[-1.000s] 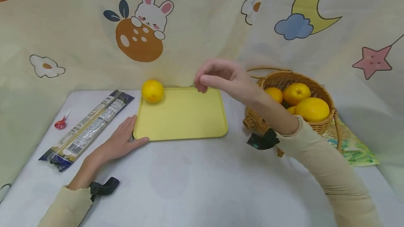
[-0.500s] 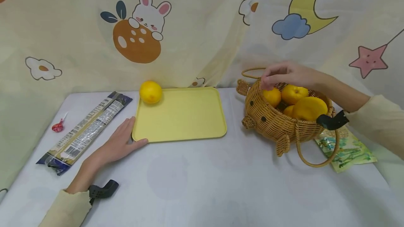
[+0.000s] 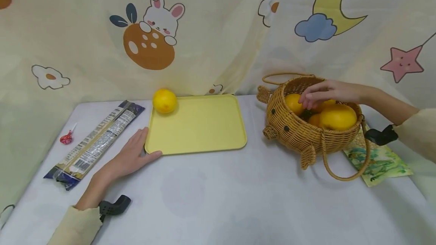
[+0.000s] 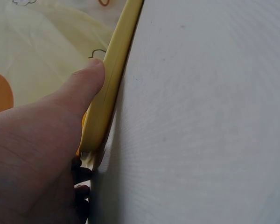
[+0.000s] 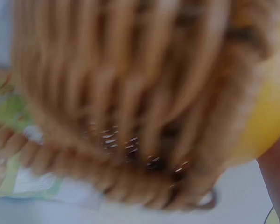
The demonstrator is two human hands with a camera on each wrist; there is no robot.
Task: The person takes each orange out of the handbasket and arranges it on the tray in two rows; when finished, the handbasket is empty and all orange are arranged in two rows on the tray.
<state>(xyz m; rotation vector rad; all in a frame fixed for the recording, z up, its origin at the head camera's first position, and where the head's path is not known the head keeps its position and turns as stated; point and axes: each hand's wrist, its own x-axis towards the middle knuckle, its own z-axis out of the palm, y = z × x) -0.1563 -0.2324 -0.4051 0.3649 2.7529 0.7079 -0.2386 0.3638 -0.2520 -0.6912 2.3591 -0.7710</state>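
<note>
My left hand (image 3: 131,156) lies on the table with its fingers along the left edge of the yellow tray (image 3: 201,126) and the thumb at its front corner. In the left wrist view the thumb (image 4: 86,81) touches the tray's rim (image 4: 113,70). A round yellow fruit, like a lemon (image 3: 165,101), sits at the tray's back left corner. My right hand (image 3: 328,92) hangs over the wicker basket (image 3: 296,131), fingers loosely bent downward among yellow fruits (image 3: 338,117). It partly covers one fruit; no grip shows. The right wrist view shows blurred wicker (image 5: 116,93) and yellow fruit (image 5: 266,112).
A long silver-and-blue packet (image 3: 98,143) lies left of the tray, with a red lollipop (image 3: 66,137) beyond it. A green printed bag (image 3: 381,163) lies partly under the basket's handle loop (image 3: 344,179). A patterned cloth (image 3: 218,29) hangs behind the table.
My right hand has moved from above the tray rightward to the basket, then lowered towards the fruits. The left hand and the fruit on the tray have stayed in place.
</note>
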